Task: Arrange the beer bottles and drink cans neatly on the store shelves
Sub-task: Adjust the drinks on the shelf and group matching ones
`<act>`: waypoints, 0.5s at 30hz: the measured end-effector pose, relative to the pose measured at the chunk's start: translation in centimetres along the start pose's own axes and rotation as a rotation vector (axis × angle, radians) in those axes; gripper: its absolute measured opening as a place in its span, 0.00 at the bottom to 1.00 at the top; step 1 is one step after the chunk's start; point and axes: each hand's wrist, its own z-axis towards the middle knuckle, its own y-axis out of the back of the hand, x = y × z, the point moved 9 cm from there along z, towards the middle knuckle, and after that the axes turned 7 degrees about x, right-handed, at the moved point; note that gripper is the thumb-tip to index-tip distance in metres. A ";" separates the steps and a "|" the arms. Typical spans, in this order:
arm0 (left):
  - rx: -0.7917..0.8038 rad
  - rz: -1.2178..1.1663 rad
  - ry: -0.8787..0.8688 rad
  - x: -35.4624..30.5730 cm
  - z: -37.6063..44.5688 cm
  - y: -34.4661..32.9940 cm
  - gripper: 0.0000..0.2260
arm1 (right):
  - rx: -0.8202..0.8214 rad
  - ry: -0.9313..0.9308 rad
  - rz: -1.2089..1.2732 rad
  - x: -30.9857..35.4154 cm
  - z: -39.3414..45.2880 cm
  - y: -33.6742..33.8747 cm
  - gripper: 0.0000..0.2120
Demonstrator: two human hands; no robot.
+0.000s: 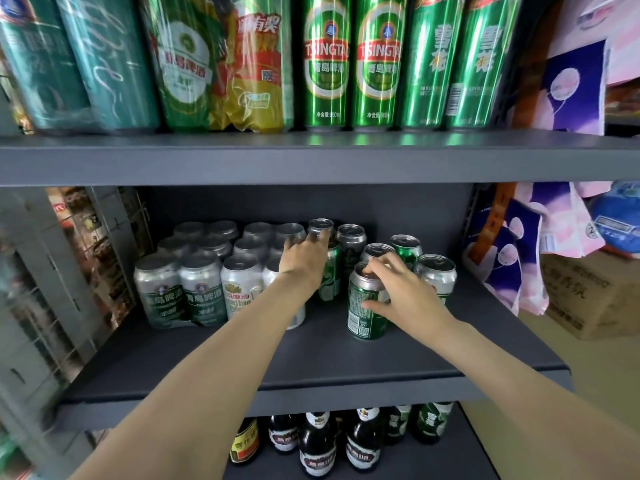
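A person reaches both bare arms into the middle shelf of a dark grey store rack. The right hand is clamped on a green can at the front of a loose cluster, thumb on its label side, fingers curled over its rim. The left hand reaches deeper, fingers curled onto the top of a rear can; how firm that hold is cannot be told. The loose cans stand close together and unevenly, so a sideways drag could likely knock a neighbour over or off the front edge. To the left sit tidy shrink-wrapped silver packs. The held can is short, green, with a silver top and small print. Tall green cans line the shelf above; dark beer bottles stand below
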 end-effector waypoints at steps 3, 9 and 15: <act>-0.012 -0.006 0.001 0.4 0.1 -0.5 0.29 | 0.003 0.028 -0.038 0.1 -0.3 -0.1 0.23; -0.073 -0.257 -0.050 3.4 -1.8 0.2 0.24 | 0.033 0.065 0.090 -1.0 -0.9 -0.5 0.29; 0.037 -0.175 -0.111 4.7 -3.7 -1.0 0.28 | 0.012 0.094 0.170 0.7 -0.6 -0.7 0.32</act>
